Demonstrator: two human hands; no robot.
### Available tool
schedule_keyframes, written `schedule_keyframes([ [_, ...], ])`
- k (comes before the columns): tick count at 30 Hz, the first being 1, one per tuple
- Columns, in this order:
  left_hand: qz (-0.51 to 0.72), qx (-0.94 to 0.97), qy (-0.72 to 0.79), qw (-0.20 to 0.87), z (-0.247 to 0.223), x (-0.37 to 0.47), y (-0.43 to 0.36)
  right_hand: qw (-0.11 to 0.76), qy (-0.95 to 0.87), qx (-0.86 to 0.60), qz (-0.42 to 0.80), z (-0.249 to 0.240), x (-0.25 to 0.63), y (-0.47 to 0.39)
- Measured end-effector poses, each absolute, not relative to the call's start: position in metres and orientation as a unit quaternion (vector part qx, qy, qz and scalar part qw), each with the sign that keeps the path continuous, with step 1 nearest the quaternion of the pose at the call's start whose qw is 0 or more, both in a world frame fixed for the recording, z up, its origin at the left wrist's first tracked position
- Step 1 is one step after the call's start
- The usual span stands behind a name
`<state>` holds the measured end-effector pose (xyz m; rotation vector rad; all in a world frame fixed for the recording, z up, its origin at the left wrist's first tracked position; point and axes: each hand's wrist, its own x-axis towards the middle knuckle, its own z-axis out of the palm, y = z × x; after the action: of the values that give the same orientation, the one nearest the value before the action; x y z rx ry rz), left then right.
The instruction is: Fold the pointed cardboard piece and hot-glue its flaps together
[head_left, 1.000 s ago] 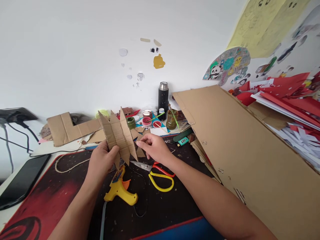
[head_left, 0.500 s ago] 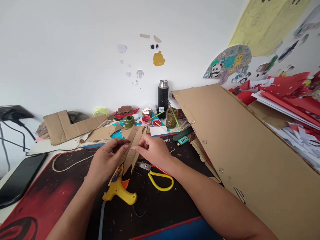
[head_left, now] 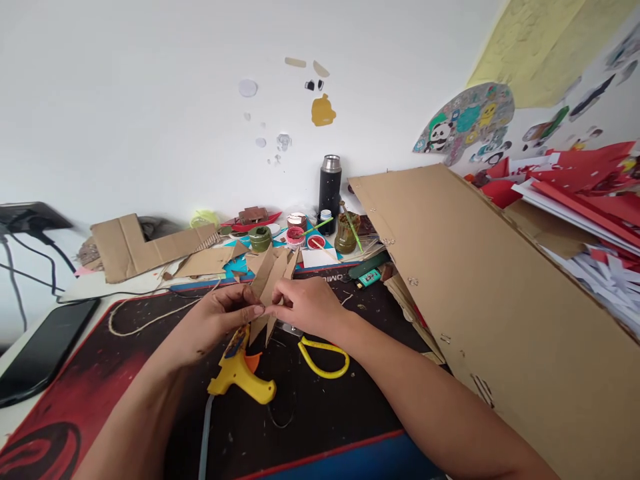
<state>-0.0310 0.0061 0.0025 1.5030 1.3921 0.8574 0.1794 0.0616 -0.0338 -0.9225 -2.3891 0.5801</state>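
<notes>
Several narrow, pointed cardboard strips [head_left: 271, 277] stand close together between my hands, over the dark mat. My left hand [head_left: 220, 319] pinches them from the left, thumb and fingers closed. From the right, my right hand [head_left: 306, 305] is closed at the strips' near face, its thumb tip meeting the left thumb. The fingers partly cover where they grip. Just below lies a yellow hot glue gun [head_left: 243, 377] with an orange trigger. Yellow-handled scissors [head_left: 325, 373] rest under my right hand, their blades partly hidden.
A large cardboard sheet [head_left: 480, 287] leans along the right side. At the back are a black thermos [head_left: 330, 187], an open green paint jar [head_left: 260, 239], a pink paint pot [head_left: 295, 237] and an L-shaped cardboard piece [head_left: 117, 250]. A phone [head_left: 47, 350] lies at left.
My thumbs have come together in front of the cardboard strips, and my left hand has turned slightly. The whole view has shifted a little; the glue gun stays in place.
</notes>
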Motion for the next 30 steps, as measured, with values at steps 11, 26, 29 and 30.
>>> schedule_keyframes([
  [11, 0.356, 0.542, 0.561, 0.514, -0.003, -0.018, 0.005, 0.271, -0.848, -0.32, 0.323, -0.036, 0.182, 0.066],
  [26, 0.493, 0.498, 0.614, 0.365, -0.002, -0.011, 0.004, 0.275, -0.477, -0.241, 0.799, -0.016, 0.185, 0.075],
  [29, 0.453, 0.544, 0.625, 0.329, -0.002, -0.006, 0.004, 0.274, -0.463, -0.236, 0.81, -0.016, 0.184, 0.075],
  [30, 0.448, 0.552, 0.628, 0.316, -0.002, -0.004, 0.003, 0.274, -0.463, -0.234, 0.81, -0.017, 0.184, 0.076],
])
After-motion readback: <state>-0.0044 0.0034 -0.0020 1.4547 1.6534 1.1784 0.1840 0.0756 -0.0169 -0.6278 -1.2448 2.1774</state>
